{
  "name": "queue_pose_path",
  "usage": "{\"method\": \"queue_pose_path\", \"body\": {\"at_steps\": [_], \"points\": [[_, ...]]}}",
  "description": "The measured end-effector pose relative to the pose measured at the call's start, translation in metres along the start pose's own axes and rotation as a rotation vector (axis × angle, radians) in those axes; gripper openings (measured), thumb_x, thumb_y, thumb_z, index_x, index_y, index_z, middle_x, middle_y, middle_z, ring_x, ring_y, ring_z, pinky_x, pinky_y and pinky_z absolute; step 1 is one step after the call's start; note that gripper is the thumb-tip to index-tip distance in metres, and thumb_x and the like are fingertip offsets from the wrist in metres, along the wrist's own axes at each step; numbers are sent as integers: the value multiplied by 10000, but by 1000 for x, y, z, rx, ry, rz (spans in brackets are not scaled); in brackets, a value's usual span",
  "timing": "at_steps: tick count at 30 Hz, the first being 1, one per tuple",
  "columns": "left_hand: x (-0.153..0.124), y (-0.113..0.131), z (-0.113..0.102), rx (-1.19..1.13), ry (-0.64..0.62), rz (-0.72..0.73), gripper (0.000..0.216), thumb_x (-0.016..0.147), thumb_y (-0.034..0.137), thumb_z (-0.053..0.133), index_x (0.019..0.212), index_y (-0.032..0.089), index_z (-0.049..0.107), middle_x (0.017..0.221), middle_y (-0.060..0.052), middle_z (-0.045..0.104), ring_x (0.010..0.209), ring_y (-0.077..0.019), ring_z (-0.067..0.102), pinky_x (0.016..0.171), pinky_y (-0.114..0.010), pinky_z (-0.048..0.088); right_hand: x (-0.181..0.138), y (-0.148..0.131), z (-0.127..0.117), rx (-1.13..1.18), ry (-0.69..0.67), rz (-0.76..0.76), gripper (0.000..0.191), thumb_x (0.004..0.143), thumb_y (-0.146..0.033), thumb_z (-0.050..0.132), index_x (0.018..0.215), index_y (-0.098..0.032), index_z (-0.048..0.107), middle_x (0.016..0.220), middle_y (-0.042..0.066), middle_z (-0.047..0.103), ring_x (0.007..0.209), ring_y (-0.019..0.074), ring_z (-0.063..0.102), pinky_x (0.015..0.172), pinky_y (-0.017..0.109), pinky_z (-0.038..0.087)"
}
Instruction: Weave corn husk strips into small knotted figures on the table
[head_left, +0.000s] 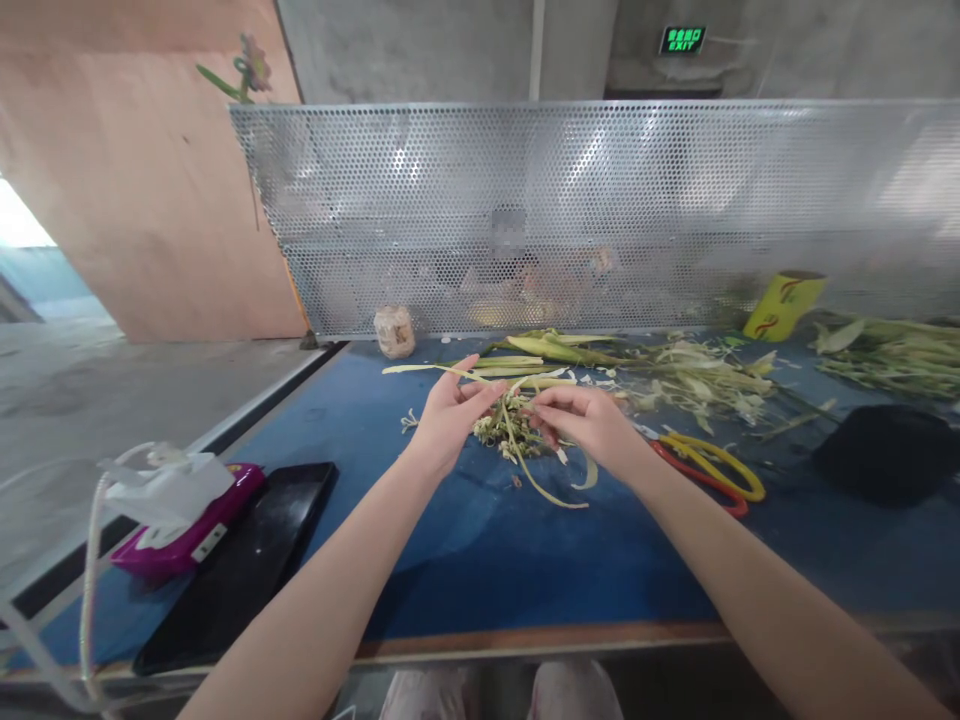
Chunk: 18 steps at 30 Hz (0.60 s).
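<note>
Pale-green strip (534,481) over bunch (491,432) | L hand (456,415) grip: can't tell | R hand (583,420) grip: tips pinched, contents unclear | risk: strip may tear if tugged

Through the feed I see a blue tabletop (525,580) bearing a dark flat device (247,560) and a purple power strip (180,552) at lower left, a pale lump (394,332) above centre, plant leaves (705,380) and red-and-yellow scissors (681,443) right of centre, a black object (889,455) at far right, and a yellow cylinder (784,308) upper right.
</note>
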<state>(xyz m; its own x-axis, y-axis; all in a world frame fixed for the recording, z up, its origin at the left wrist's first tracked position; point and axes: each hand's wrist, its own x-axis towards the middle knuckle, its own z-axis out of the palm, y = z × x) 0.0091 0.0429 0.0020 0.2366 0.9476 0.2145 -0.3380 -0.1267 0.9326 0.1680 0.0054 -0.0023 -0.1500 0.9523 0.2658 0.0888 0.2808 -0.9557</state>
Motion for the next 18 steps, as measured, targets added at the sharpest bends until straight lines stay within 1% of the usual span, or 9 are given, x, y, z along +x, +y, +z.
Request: {"method": "queue_pose_path", "body": {"at_steps": [4,7,8,9,11,13,15,16,18], "points": [[-4,-1,2,46,-55,61,734,660,176,678,1292,103,313,647,16,663,669,-100,608,764,-274,423,-2,-3,3,109,-92,7,236,757,-352,557,910,-172,550,650,-11,582,420,58,454,405,217,350],[-7,-1,6,60,-103,64,749,670,150,662,1310,97,277,679,-4,678,748,-124,629,834,-307,425,-2,0,6,191,-150,35,232,777,-400,537,809,-170,541,582,-22,567,382,42,403,381,200,286],[-7,0,6,81,-116,74,723,669,147,660,1299,98,307,689,-14,678,779,-139,632,848,-322,427,-1,2,7,238,-154,56,234,774,-402,545,759,-169,530,549,-31,550,367,34,374,374,195,263],[-7,0,6,121,-132,91,659,666,148,660,1260,101,380,718,-32,681,819,-156,632,865,-337,425,0,5,8,290,-155,82,238,767,-397,559,719,-168,515,515,-44,526,354,27,338,369,190,239],[-6,0,5,237,-170,147,415,668,166,656,1069,106,572,840,-85,682,941,-195,608,923,-362,398,1,9,10,382,-160,129,233,749,-370,593,685,-169,496,469,-70,471,342,16,274,366,182,197],[-5,-1,4,335,-213,206,214,689,195,641,884,108,653,953,-119,669,1071,-221,546,1004,-371,327,2,11,10,439,-167,145,210,739,-347,612,701,-173,501,457,-87,432,342,13,247,368,181,173],[-5,-3,4,340,-238,241,266,725,208,612,972,112,626,950,-116,681,1166,-218,474,1055,-380,255,2,12,9,452,-158,133,207,736,-340,618,699,-174,500,466,-90,420,347,15,260,372,183,174],[-5,-4,4,316,-246,253,367,740,204,599,1093,111,561,918,-107,693,1198,-208,442,1065,-389,236,3,12,9,441,-149,121,214,736,-342,617,686,-173,495,469,-90,415,349,14,265,372,184,176],[-6,-6,5,260,-257,272,583,768,182,568,1296,110,334,881,-88,705,1237,-185,393,1068,-410,229,3,12,7,370,-118,80,212,724,-333,631,682,-168,504,471,-91,410,354,12,274,370,181,178]]}}
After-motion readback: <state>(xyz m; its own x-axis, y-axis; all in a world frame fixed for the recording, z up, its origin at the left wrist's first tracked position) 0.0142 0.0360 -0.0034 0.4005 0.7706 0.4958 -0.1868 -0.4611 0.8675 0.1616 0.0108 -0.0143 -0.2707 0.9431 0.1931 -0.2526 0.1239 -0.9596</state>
